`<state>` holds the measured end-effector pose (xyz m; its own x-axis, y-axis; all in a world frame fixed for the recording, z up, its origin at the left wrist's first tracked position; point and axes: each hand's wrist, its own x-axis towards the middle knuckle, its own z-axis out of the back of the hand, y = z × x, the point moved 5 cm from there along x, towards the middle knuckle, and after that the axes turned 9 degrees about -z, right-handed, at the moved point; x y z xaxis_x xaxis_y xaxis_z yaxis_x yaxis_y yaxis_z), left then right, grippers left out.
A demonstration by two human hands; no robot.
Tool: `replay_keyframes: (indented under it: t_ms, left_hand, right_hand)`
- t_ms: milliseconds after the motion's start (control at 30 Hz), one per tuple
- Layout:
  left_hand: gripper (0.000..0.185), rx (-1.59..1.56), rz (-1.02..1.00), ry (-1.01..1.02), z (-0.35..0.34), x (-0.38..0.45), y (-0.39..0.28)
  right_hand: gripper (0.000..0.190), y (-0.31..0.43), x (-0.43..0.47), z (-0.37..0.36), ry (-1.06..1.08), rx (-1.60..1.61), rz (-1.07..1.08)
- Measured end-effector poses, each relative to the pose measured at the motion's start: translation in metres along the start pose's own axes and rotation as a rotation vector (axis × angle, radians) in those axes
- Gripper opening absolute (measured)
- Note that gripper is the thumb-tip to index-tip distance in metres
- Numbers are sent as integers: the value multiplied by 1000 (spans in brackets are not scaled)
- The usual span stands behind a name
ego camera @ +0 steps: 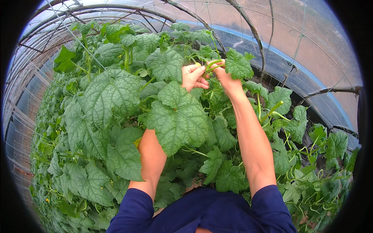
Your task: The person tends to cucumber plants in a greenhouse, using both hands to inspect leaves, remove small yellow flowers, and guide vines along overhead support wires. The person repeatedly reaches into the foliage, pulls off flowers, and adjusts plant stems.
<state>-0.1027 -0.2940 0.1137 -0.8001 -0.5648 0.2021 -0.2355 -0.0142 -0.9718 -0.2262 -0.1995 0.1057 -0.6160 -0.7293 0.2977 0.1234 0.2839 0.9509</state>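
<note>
My left hand (193,77) has its thumb and index finger pinched together beside a vine's upper stem, the other fingers loosely curled. A small yellow piece (198,64), perhaps a flower, pokes out above the pinch; the rest of it is hidden. Just to the right, my right hand (227,78) has its fingers around the green vine stem (215,62). A lobed leaf (239,64) on that side overlaps the right hand's edge. Below the hands, a large cucurbit leaf (180,116) covers part of my left forearm.
Dense leafy vines (87,174) spread over the left side. A cut-looking stem stub (271,111) rises right of my right forearm. Strings (297,48) hang from wires. Bent hoops (250,23) carry the greenhouse's plastic film (291,26); black mulch film (309,128) lies along the base.
</note>
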Motion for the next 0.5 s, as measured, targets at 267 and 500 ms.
replay_keyframes:
  t_ms: [267,500]
  left_hand:
    - [28,-93,124,181,12,-8,-10]
    - [26,-67,182,245,8,-11,-14]
  right_hand:
    - [30,10,5,-22,402,469,-210]
    - [26,45,-19,-14,486,286,-348]
